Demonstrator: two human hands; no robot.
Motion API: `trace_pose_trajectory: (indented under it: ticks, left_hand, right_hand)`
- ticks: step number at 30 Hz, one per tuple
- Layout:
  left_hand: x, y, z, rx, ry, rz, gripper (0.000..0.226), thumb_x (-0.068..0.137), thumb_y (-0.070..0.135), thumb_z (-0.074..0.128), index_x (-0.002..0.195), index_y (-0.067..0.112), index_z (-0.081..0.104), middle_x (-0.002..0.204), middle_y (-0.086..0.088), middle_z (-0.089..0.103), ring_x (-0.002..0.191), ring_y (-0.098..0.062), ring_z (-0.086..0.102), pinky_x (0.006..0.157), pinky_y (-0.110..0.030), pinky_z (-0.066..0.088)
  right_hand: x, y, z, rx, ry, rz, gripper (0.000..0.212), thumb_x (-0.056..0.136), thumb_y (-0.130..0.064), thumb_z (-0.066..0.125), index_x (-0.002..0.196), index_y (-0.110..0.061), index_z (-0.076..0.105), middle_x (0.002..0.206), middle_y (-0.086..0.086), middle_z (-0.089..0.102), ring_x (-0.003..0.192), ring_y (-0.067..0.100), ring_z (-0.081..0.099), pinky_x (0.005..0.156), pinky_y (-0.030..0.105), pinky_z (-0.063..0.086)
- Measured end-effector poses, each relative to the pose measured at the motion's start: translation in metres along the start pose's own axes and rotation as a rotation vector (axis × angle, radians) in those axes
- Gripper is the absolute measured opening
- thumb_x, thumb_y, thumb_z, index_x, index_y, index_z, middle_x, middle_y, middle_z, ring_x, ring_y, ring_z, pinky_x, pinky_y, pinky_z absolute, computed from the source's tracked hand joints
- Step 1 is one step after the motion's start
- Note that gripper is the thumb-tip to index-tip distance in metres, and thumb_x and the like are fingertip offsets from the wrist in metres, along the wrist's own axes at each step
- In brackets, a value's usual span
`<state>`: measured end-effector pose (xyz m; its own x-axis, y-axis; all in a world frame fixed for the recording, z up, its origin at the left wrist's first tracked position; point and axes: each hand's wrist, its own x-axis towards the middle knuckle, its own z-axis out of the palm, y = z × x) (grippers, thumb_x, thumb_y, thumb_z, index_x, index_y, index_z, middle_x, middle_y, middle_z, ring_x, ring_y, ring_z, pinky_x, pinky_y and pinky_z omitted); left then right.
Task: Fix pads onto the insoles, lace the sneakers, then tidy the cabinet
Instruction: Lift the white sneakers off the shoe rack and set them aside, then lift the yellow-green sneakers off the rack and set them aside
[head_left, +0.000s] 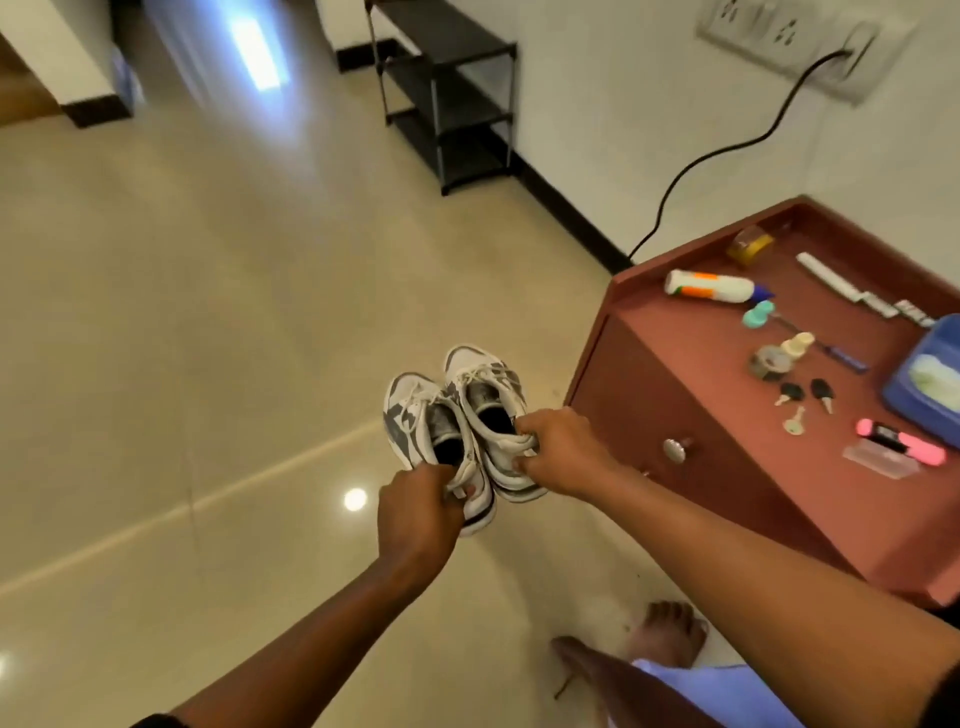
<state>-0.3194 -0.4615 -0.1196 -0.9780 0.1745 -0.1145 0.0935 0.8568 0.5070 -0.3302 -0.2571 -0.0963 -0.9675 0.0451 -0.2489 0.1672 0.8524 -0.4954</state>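
A black shoe rack (447, 98) is seen far off by the wall. Over the floor (182, 312), the left sneaker (415, 415) is grasped at the heel by the left hand (415, 512), the right sneaker (485, 397) likewise by the right hand (558, 452). At right, a blue tub (922, 384) on the cabinet (727, 415) is cut off; its contents are hard to make out.

Bright floor (208, 312) glare, blurred edges

Both my arms stretched forward, left hand (415, 506) and right hand (558, 449) each curled, pinching a sneaker heel, bare foot (665, 631) below.
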Motion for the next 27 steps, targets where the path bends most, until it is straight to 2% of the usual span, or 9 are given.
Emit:
trace_pose_trajectory:
  ticks: [4,7,10,14,16,18,21,24,27]
  left_hand:
    - [-0.032,-0.047,0.056,-0.037,-0.078,-0.112,0.015,0.085,0.024,0.071,0.072,0.017,0.069,0.065,-0.007,0.067,0.062,-0.024,0.064,0.055,-0.035,0.044]
    - [-0.058,-0.068,0.092,-0.054,-0.111,-0.183,0.009,0.083,0.021,0.07,0.074,0.017,0.071,0.068,-0.008,0.068,0.062,-0.024,0.064,0.055,-0.038,0.048]
    - [-0.078,-0.085,0.121,-0.004,-0.158,-0.222,0.007,0.08,0.021,0.068,0.074,0.019,0.071,0.07,-0.009,0.068,0.065,-0.029,0.064,0.054,-0.038,0.045]
    - [-0.092,-0.109,0.144,0.072,-0.191,-0.285,0.016,0.071,0.007,0.073,0.07,0.023,0.068,0.065,-0.006,0.062,0.061,-0.028,0.061,0.05,-0.032,0.032]
    - [-0.097,-0.123,0.15,0.074,-0.172,-0.331,0.021,0.071,0.005,0.072,0.077,0.025,0.073,0.072,-0.001,0.063,0.064,-0.027,0.062,0.05,-0.033,0.038]
    - [-0.1,-0.134,0.157,0.055,-0.133,-0.39,0.022,0.075,0.005,0.071,0.083,0.025,0.076,0.082,0.002,0.066,0.07,-0.027,0.064,0.054,-0.035,0.043]
    - [-0.105,-0.141,0.168,-0.014,-0.092,-0.525,0.027,0.076,0.0,0.066,0.088,0.022,0.076,0.096,0.001,0.071,0.079,-0.032,0.067,0.059,-0.033,0.04]
    - [-0.112,-0.149,0.187,-0.07,-0.162,-0.625,0.02,0.084,0.006,0.067,0.094,0.021,0.075,0.109,0.0,0.069,0.092,-0.032,0.068,0.066,-0.034,0.043]
    - [-0.115,-0.148,0.198,-0.123,-0.289,-0.63,0.018,0.091,0.019,0.069,0.108,0.025,0.074,0.119,0.001,0.066,0.106,-0.027,0.067,0.077,-0.035,0.05]
  right_hand:
    - [-0.006,0.028,0.068,0.016,-0.185,0.074,0.018,0.075,-0.02,0.082,0.076,-0.011,0.067,0.071,0.005,0.059,0.072,0.022,0.057,0.059,0.03,0.034]
    - [-0.018,0.049,0.114,-0.007,-0.286,0.117,0.022,0.075,-0.02,0.082,0.074,-0.012,0.061,0.074,0.005,0.058,0.078,0.022,0.062,0.061,0.028,0.034]
    - [-0.026,0.06,0.153,-0.014,-0.361,0.133,0.016,0.076,-0.016,0.075,0.077,-0.007,0.062,0.078,0.011,0.063,0.081,0.026,0.066,0.061,0.032,0.039]
    - [-0.026,0.063,0.191,0.007,-0.452,0.09,0.018,0.081,-0.013,0.072,0.071,-0.017,0.058,0.087,0.011,0.067,0.087,0.031,0.067,0.064,0.028,0.039]
    - [-0.023,0.059,0.204,0.002,-0.494,0.061,0.005,0.084,-0.01,0.068,0.082,-0.015,0.068,0.1,0.011,0.07,0.096,0.034,0.066,0.068,0.025,0.037]
    - [-0.02,0.055,0.218,-0.01,-0.542,0.05,0.015,0.089,-0.009,0.064,0.1,-0.011,0.073,0.115,0.012,0.068,0.106,0.035,0.065,0.073,0.023,0.036]
    - [-0.022,0.052,0.234,-0.025,-0.605,0.056,0.022,0.095,-0.011,0.059,0.114,-0.01,0.072,0.129,0.013,0.063,0.116,0.036,0.062,0.08,0.023,0.038]
    - [-0.023,0.059,0.24,-0.027,-0.627,0.069,0.025,0.098,-0.011,0.059,0.121,-0.01,0.069,0.139,0.014,0.057,0.122,0.034,0.06,0.093,0.029,0.046]
    - [-0.024,0.068,0.243,0.018,-0.667,0.101,0.028,0.096,-0.005,0.059,0.122,-0.011,0.069,0.156,0.012,0.043,0.134,0.03,0.053,0.104,0.029,0.046]
